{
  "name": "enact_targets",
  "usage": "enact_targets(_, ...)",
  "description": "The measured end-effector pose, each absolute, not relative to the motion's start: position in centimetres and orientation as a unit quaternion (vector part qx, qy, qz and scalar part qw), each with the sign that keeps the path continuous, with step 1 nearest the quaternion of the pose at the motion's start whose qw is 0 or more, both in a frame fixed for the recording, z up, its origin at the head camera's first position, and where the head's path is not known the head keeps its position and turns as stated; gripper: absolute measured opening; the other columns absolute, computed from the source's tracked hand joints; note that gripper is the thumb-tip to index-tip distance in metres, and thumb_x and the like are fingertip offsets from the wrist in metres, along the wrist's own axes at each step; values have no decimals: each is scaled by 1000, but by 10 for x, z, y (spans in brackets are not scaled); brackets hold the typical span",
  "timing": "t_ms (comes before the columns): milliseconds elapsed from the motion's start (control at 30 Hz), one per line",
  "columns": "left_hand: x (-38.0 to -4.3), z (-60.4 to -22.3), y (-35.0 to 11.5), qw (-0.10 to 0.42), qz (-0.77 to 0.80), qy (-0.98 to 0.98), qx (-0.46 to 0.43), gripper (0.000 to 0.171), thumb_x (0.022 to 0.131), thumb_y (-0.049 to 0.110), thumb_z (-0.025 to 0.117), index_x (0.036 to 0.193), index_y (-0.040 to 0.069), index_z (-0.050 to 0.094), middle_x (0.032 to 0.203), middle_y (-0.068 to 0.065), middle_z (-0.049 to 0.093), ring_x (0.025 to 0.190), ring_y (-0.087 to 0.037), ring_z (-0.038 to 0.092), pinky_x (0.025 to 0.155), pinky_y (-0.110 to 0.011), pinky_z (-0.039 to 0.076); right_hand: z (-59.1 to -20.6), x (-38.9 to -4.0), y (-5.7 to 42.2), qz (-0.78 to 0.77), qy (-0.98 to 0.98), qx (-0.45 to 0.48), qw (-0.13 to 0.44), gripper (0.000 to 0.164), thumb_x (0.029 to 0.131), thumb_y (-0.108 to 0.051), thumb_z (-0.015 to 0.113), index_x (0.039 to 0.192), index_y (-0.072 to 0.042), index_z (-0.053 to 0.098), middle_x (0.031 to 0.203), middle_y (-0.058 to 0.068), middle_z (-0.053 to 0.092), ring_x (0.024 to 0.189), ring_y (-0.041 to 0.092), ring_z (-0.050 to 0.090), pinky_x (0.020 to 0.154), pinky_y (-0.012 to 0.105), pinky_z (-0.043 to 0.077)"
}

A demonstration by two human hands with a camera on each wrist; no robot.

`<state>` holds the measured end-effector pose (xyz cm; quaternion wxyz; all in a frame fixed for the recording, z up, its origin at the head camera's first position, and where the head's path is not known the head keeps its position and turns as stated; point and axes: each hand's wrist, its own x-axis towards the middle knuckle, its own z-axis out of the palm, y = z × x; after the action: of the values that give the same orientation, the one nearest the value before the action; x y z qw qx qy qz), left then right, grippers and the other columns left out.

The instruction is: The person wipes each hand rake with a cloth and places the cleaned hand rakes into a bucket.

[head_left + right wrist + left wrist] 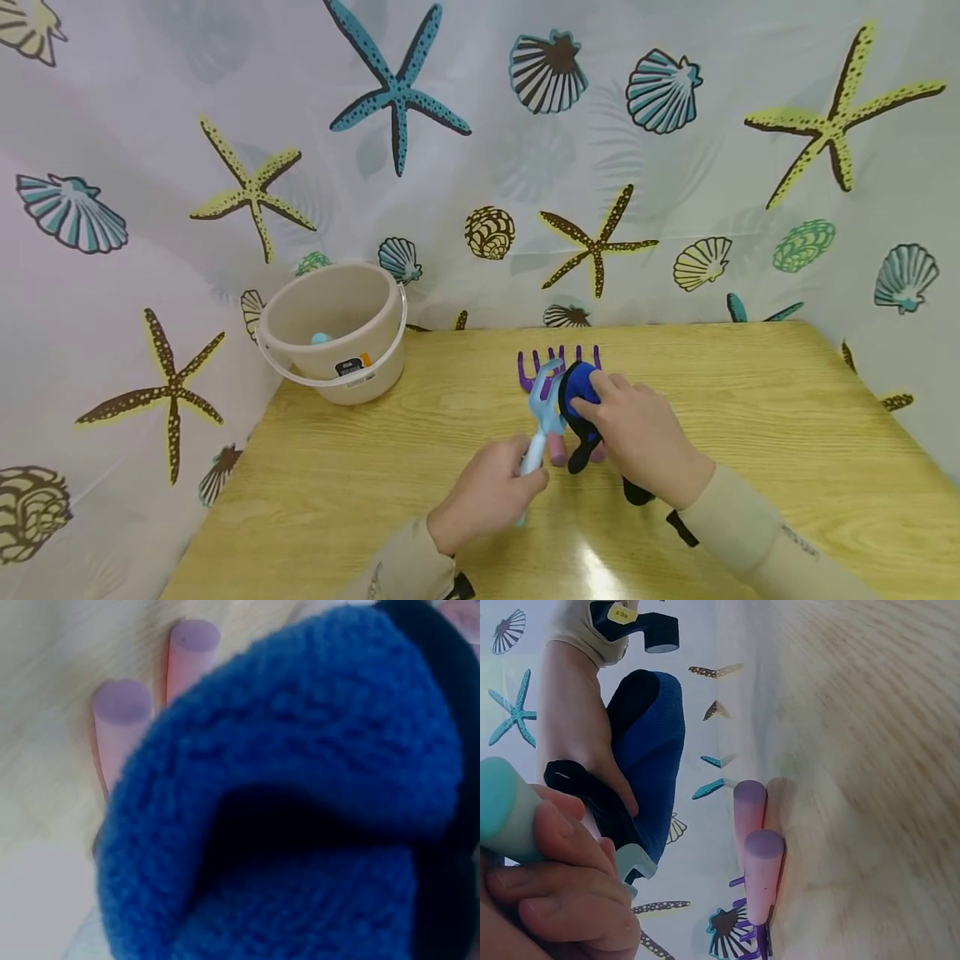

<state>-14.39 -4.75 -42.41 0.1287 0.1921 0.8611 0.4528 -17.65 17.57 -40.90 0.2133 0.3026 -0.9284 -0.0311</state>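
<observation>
My left hand (491,492) grips the pale blue handle of a light blue hand fork (546,406), its pronged head pointing away from me. With my right hand (643,429) I pinch a folded blue fleece cloth with black edging (578,386), held right beside the fork's head. In the left wrist view the cloth (656,757) hangs above the tabletop, while the right wrist view shows its fuzzy folds (300,742) close up. Beyond and partly behind these lie two small rakes with purple tines (527,384) and pink handles (763,874), side by side on the table.
A beige bucket (375,379) with a white handle stands at the table's back left, a light blue thing (320,338) inside it. The wooden table (360,508) ends at a curtain (465,150) printed with starfish and shells, which encloses the back and both sides.
</observation>
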Motion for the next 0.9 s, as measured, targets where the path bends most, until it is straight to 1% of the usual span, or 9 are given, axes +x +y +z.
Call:
enact_targets(100, -144, -428, -46, 128, 453, 862, 187, 14, 94, 16, 60, 81, 12, 57, 57, 7, 44, 43, -6, 40, 41, -21, 33, -410, -172, 175, -25, -931, 308, 197, 59, 58, -24, 98, 113, -16, 77, 99, 11, 59, 82, 25, 61, 52, 32, 51)
enact_targets(233, -144, -435, -46, 130, 463, 860, 173, 12, 93, 16, 61, 83, 11, 58, 57, 7, 45, 43, -6, 41, 40, -21, 34, -411, -164, 173, 11, -936, 318, 151, 49, 67, -6, 89, 113, -19, 77, 94, 6, 55, 75, 18, 55, 53, 30, 52)
enact_targets(267, -144, -437, -46, 131, 468, 858, 168, 12, 94, 16, 61, 84, 11, 58, 57, 6, 45, 43, -7, 41, 40, -21, 34, -411, -163, 173, 27, -938, 317, 137, 49, 69, -1, 85, 114, -19, 77, 91, 4, 53, 73, 16, 53, 54, 28, 51)
enact_targets(367, -145, -441, -46, 135, 483, 851, 154, 12, 95, 17, 59, 84, 11, 58, 56, 6, 44, 43, -7, 42, 40, -21, 35, -413, -160, 175, 96, -944, 300, 98, 56, 71, 10, 73, 119, -19, 76, 86, -3, 44, 69, 11, 42, 54, 22, 40)
enact_targets(433, -146, -443, -46, 134, 488, 849, 152, 13, 95, 18, 59, 84, 12, 58, 56, 6, 45, 43, -7, 43, 41, -22, 36, -415, -159, 176, 134, -945, 287, 86, 59, 71, 11, 69, 122, -19, 74, 85, -5, 42, 69, 10, 39, 55, 21, 34)
enact_targets(567, -147, -444, -45, 132, 485, 850, 159, 12, 95, 19, 58, 85, 12, 59, 58, 5, 47, 44, -8, 45, 41, -23, 38, -416, -158, 174, 168, -939, 289, 87, 59, 73, 11, 68, 124, -19, 73, 88, -6, 44, 72, 10, 41, 60, 22, 35)
enact_targets(733, -149, -442, -45, 134, 476, 851, 175, 10, 95, 16, 57, 88, 10, 59, 58, 4, 48, 43, -8, 44, 41, -22, 38, -410, -157, 166, 178, -932, 301, 97, 62, 71, 14, 66, 124, -18, 73, 88, -6, 42, 76, 12, 43, 63, 24, 37)
enact_targets(833, -149, -441, -46, 134, 476, 851, 177, 10, 95, 16, 56, 88, 10, 59, 58, 4, 47, 43, -9, 44, 41, -23, 38, -407, -157, 163, 182, -932, 297, 98, 64, 70, 15, 65, 125, -19, 73, 89, -6, 43, 77, 12, 44, 63, 24, 38)
enact_targets(900, -149, -442, -47, 133, 479, 850, 172, 9, 95, 16, 56, 89, 10, 58, 60, 4, 47, 45, -9, 44, 43, -23, 38, -407, -157, 161, 171, -935, 294, 103, 65, 69, 14, 66, 125, -19, 73, 89, -5, 43, 75, 12, 43, 60, 23, 38)
